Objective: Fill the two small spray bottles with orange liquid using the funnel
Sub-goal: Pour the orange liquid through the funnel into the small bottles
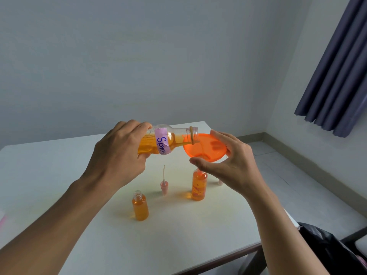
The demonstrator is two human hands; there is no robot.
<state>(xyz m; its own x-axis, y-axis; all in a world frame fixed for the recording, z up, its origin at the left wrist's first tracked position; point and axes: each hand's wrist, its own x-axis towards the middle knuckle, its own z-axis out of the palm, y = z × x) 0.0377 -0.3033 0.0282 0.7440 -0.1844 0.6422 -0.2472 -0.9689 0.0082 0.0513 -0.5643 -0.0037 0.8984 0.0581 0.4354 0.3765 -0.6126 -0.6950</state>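
Observation:
My left hand (119, 153) grips a clear bottle (174, 138) with a purple "Spray" label, tipped nearly flat. Orange liquid runs from its mouth into the orange funnel (206, 145). My right hand (228, 161) holds the funnel's rim, thumb in front and fingers behind. The funnel's spout sits in the neck of a small bottle (198, 185) that stands on the white table (79, 175), nearly full of orange liquid. A second small bottle (140, 208) stands uncapped to the front left, filled with orange liquid.
A pink spray cap with its dip tube (164, 185) stands between the two small bottles. Another pinkish cap (220, 182) shows partly behind my right hand. A dark bag (325, 249) lies beyond the table's right edge. A blue curtain (337, 72) hangs at the right.

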